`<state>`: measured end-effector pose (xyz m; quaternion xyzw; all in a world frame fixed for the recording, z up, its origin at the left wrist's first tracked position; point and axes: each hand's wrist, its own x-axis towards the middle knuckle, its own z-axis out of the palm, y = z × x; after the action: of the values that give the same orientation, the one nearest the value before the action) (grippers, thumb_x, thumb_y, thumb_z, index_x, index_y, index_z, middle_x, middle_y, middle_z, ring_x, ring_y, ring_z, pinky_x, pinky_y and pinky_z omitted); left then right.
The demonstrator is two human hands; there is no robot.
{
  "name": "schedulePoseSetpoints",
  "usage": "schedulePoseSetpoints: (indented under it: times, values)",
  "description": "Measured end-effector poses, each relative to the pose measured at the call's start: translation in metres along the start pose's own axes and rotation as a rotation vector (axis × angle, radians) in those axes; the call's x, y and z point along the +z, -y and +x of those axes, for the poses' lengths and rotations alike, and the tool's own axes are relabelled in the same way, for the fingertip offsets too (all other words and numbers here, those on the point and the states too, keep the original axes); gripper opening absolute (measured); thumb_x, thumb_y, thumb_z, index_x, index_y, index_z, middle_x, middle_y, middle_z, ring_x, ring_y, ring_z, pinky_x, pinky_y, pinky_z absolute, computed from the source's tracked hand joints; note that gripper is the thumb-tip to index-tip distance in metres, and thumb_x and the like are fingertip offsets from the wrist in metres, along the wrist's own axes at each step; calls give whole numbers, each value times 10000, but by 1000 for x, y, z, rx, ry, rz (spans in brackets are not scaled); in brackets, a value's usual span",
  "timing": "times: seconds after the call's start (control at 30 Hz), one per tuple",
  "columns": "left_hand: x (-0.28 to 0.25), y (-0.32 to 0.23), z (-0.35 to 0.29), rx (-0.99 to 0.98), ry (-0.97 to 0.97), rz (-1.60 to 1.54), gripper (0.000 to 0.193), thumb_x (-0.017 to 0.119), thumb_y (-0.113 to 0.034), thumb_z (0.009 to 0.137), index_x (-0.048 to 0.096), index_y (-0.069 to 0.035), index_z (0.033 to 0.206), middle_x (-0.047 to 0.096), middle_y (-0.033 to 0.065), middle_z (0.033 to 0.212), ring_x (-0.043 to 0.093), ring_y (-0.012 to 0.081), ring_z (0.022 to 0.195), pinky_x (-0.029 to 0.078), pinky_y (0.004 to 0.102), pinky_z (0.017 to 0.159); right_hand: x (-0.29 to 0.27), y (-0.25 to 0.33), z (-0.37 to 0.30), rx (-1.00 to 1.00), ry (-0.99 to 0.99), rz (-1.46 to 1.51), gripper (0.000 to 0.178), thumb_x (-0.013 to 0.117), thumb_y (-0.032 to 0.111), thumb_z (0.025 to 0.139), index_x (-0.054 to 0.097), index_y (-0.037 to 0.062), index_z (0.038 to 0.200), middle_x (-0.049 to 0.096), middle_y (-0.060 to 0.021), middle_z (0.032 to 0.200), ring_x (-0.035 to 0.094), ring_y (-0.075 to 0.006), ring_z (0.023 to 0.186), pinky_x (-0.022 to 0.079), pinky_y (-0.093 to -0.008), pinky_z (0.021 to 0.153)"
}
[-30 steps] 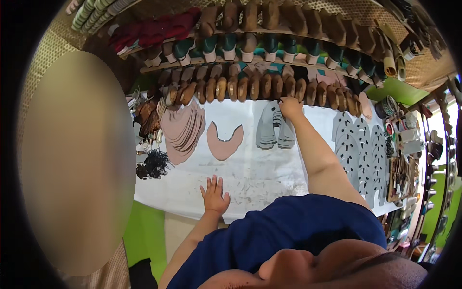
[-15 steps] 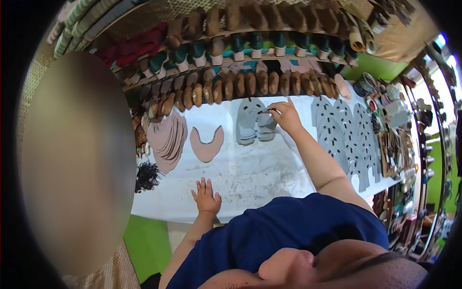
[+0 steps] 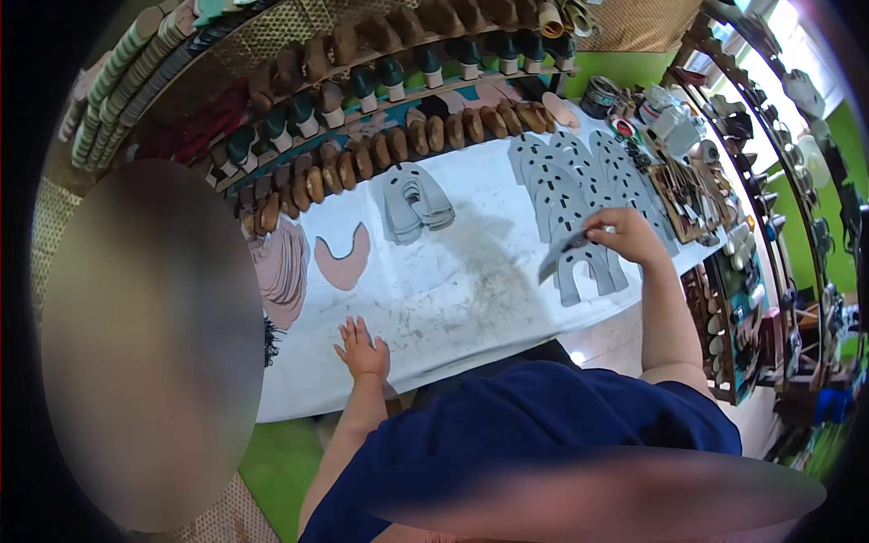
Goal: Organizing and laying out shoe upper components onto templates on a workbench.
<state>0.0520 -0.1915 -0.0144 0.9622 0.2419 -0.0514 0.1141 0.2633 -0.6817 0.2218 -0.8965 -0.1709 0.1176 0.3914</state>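
My right hand (image 3: 625, 233) pinches a grey U-shaped shoe-upper piece (image 3: 554, 261) at its dark-marked edge, at the near end of the overlapping rows of grey pieces (image 3: 579, 181) on the right. Those pieces carry small dark patches. My left hand (image 3: 367, 355) rests with fingers spread near the table's front edge, holding nothing. A stack of similar grey pieces (image 3: 436, 210) lies at the back middle. Beyond my left hand lies a single pink U-shaped piece (image 3: 346, 264), dark along its inner curve. Left of it is a fanned pile of pink pieces (image 3: 282, 276).
Wooden shoe lasts (image 3: 398, 143) line the back of the white-covered table (image 3: 425, 317). Above them, a shelf carries dark-green lasts (image 3: 391, 74). A tray of tools (image 3: 688, 195) and several containers (image 3: 602, 95) stand at the right end, beside racks of shoes (image 3: 738, 154).
My right hand has moved from the middle grey stack to the right-hand rows, carrying a grey piece. My left hand stays flat on the table. The view has shifted to the right.
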Motion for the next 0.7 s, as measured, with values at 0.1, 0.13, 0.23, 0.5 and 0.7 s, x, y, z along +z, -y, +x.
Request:
schedulePoseSetpoints:
  times: [0.1, 0.13, 0.23, 0.5, 0.7]
  values:
    - [1, 1, -2, -15, 2, -5, 697, 562, -288, 883, 346, -156, 1533, 229, 78, 1638, 173, 291, 1517, 60, 591, 1197, -16, -8, -43, 146, 104, 35, 168, 719, 55, 823, 724, 2, 982, 711, -58, 806, 649, -132, 752, 513, -279, 720]
    - [1, 2, -3, -23, -3, 0, 698, 564, -292, 882, 347, -163, 1533, 228, 73, 1638, 176, 290, 1516, 64, 591, 1196, -15, -23, -49, 204, 111, 56, 170, 700, 63, 820, 721, -7, 974, 704, -58, 779, 649, -129, 725, 517, -284, 706]
    - [1, 1, -3, -29, -8, 7, 701, 569, -309, 881, 346, -183, 1534, 227, 61, 1640, 173, 281, 1518, 64, 586, 1199, -6, -57, -49, 327, 190, -49, 174, 672, 81, 824, 715, -14, 963, 700, -69, 769, 655, -130, 718, 524, -294, 688]
    - [12, 6, 0, -37, -26, 23, 705, 572, -331, 880, 345, -205, 1536, 232, 45, 1640, 177, 272, 1518, 70, 589, 1199, 76, -193, 15, 356, 144, -223, 186, 703, 152, 748, 757, 107, 920, 728, -82, 811, 685, -211, 736, 536, -344, 682]
    - [6, 4, -1, -40, -14, -1, 702, 566, -327, 883, 345, -198, 1536, 229, 48, 1641, 180, 274, 1517, 67, 588, 1200, 106, -212, 28, 234, -55, -345, 159, 713, 163, 784, 753, 110, 929, 727, -119, 899, 687, -305, 808, 545, -395, 751]
